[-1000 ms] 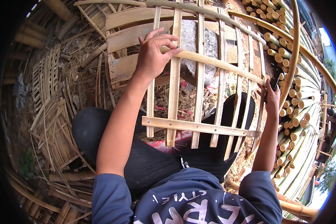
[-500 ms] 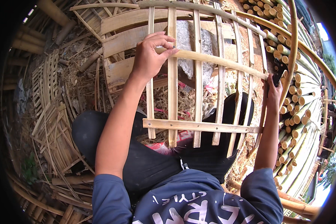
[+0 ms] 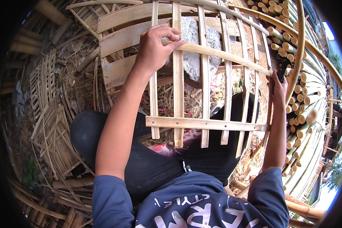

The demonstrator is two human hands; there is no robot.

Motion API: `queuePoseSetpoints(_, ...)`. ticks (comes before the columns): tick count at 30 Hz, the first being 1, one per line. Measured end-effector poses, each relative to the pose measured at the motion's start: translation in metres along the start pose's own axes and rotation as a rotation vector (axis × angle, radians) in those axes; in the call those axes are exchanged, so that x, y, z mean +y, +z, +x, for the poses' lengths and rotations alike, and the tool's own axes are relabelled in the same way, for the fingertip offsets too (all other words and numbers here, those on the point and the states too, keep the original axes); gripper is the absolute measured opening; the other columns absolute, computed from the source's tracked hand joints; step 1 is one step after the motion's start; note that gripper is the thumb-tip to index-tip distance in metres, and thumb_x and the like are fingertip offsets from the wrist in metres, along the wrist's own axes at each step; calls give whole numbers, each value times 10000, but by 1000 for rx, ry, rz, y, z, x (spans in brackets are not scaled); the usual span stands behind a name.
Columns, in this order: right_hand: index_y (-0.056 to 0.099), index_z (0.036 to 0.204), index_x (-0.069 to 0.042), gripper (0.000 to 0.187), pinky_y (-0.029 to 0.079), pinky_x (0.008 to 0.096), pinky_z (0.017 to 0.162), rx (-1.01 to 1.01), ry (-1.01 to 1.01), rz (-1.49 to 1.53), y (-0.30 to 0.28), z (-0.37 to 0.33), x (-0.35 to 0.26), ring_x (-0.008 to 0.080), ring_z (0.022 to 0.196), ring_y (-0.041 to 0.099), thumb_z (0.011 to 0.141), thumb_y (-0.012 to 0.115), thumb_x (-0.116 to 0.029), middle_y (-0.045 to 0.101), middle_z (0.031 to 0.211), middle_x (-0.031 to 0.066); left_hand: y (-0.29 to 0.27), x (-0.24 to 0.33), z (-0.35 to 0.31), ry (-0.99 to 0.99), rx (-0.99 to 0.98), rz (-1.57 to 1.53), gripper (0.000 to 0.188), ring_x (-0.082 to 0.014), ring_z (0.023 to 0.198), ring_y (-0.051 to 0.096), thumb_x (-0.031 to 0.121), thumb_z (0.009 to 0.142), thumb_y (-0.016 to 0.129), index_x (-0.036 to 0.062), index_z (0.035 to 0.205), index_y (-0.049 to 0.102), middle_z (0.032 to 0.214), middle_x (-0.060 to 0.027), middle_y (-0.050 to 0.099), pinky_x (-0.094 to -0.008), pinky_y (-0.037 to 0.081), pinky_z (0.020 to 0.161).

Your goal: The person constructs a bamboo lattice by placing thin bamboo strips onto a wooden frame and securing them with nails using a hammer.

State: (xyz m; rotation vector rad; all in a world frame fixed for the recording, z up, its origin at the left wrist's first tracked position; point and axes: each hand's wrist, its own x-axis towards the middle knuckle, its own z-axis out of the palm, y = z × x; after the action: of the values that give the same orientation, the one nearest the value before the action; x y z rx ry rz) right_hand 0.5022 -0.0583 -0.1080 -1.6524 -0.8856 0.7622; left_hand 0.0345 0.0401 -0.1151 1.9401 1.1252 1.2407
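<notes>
- The lattice panel, made of flat upright strips (image 3: 178, 87), was in front of the person, tilted above the lap and partly above a grey stone (image 3: 212, 40).
- The lower crosspiece (image 3: 193, 123) lay across the uprights and had dark dots on it, which were probably nail heads; so I judged this part to be already fastened.
- The middle slat (image 3: 220, 54) crossed over the same uprights, between the lower crosspiece and a curved strip (image 3: 231, 15) near the top.
- The left hand (image 3: 155, 45) was pinching the middle slat near its left end, with thumb and forefinger close together. A small dark thing was at the fingertips, perhaps a nail, but it was too small to tell.
- The right hand (image 3: 279, 89) was closed around a black tool (image 3: 283, 70), close to the right end of the slat; I could not tell if it also gripped the slat.
- In my judgement, the panel was well advanced, and what was left was mainly the fixing of this middle slat.
</notes>
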Motion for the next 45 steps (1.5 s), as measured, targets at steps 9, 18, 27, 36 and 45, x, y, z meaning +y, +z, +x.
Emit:
queuePoseSetpoints(9, 644, 1054, -35, 369, 568, 277, 704, 312, -389, -520, -30, 15, -26, 113, 753, 679, 968, 691, -391, 677, 854, 10, 27, 6, 11, 44, -2, 33, 142, -305, 1252, 593, 103, 816, 816, 26, 760, 711, 1060, -82, 759, -436, 434, 1076)
queuePoseSetpoints(18, 564, 850, -67, 279, 317, 231, 499, -518, -159, -167, 67, -79, -150, 30, 587, 431, 1013, 635, -282, 490, 677, -54, 19, 3, 9, 7, 17, 10, 142, -285, 1225, 608, 98, 825, 809, 19, 763, 709, 1035, -77, 761, -423, 443, 1057)
queuePoseSetpoints(27, 450, 1421, -50, 487, 476, 320, 625, -700, -414, -433, 180, -145, -155, 180, 634, 589, 974, 635, -111, 631, 776, 117, -6, -10, -7, -27, 0, -90, 149, -265, 1152, 639, 111, 827, 807, 13, 768, 712, 1009, -61, 761, -399, 465, 1012)
queuePoseSetpoints(36, 370, 1522, -94, 605, 550, 493, 694, -640, -826, -757, 224, -140, -120, 438, 858, 704, 961, 594, -52, 678, 1003, 310, -21, -29, -16, -13, 46, -26, 117, -259, 1145, 642, 115, 800, 827, 42, 788, 736, 955, -50, 766, -402, 477, 1004)
queuePoseSetpoints(45, 332, 1524, -16, 637, 570, 466, 790, -557, -862, -635, 236, -145, -102, 442, 910, 706, 935, 571, 16, 667, 1133, 301, -21, -40, -21, -22, 57, -52, 116, -248, 1160, 641, 112, 803, 821, 32, 798, 738, 960, -53, 768, -387, 483, 1005)
